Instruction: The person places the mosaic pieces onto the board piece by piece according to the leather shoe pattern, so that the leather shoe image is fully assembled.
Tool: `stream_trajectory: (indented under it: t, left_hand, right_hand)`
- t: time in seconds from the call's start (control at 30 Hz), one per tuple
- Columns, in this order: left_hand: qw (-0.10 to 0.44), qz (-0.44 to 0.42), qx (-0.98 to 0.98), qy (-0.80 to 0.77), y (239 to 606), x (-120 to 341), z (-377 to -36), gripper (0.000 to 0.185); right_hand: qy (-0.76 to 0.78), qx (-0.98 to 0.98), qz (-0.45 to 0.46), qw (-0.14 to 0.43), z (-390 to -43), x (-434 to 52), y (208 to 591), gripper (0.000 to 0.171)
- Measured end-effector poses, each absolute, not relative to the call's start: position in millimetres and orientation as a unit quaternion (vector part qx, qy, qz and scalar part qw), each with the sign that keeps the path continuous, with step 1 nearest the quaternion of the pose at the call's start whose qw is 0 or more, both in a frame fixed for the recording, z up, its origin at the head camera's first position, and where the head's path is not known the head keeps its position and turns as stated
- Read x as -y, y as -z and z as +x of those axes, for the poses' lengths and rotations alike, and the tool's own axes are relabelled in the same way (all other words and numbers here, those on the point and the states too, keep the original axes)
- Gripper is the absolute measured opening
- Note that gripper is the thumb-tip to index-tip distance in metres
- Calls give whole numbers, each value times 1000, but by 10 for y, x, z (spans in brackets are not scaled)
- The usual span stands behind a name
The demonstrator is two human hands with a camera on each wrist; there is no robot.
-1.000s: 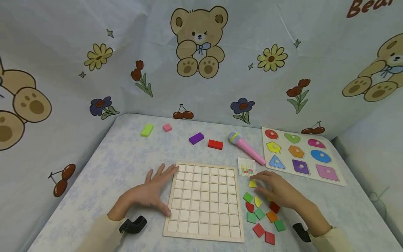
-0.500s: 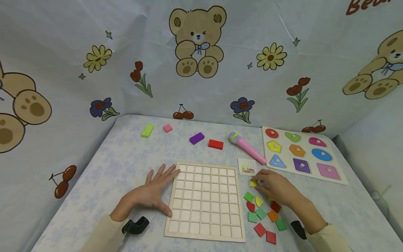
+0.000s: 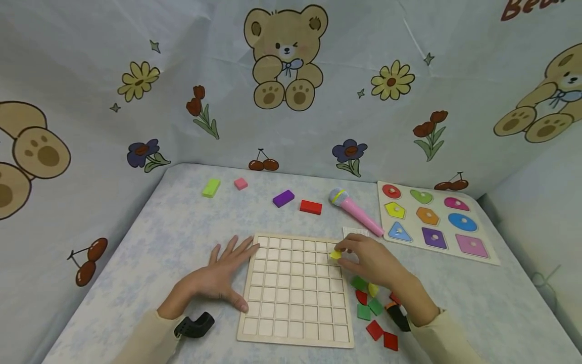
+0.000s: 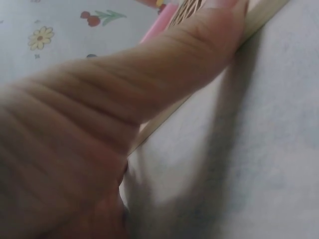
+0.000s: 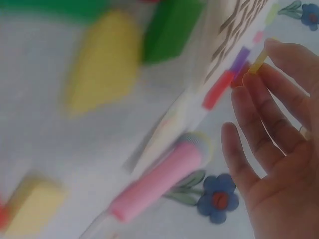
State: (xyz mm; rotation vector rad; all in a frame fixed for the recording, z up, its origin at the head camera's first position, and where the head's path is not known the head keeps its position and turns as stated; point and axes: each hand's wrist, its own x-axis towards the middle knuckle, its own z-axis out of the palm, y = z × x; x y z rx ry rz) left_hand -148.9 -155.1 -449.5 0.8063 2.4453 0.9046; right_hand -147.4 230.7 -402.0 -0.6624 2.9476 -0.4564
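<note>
Head view: yellow tile (image 3: 335, 254) over the grid board (image 3: 295, 323).
My right hand (image 3: 370, 263) pinches it; flat left hand (image 3: 218, 275) steadies the board's edge. Lower it level.

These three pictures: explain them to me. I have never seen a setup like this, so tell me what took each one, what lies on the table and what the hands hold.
No machine here: a person wears three cameras. The wide picture comes from the head and looks down on both hands. The two blurry close-ups come from cameras strapped to the wrists. On the table lies a wooden grid board with empty square cells. The left hand lies flat against its left edge. The right hand pinches a small yellow piece over the board's upper right corner. More coloured pieces lie loose to the right of the board. Further back are a pink toy microphone, a shape puzzle and a few coloured blocks.
</note>
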Motion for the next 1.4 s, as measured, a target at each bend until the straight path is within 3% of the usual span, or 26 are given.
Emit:
stream_trajectory:
  t: [0.6,1.0,1.4]
  left_hand:
    - [206,289,-879,-319,4482,1500,-1471,136]
    - [199,289,-882,-313,4474,1548,-1473,135]
    - [201,287,-883,-313,4467,1560,-1452,134]
  right_hand:
    - [153,-911,-381,30,-1536,-1487,4097,18]
    - [138,-898,-414,52,-1539,-1089,4032,20]
    - [82,-898,-426,72,-1486,-993,4103,18]
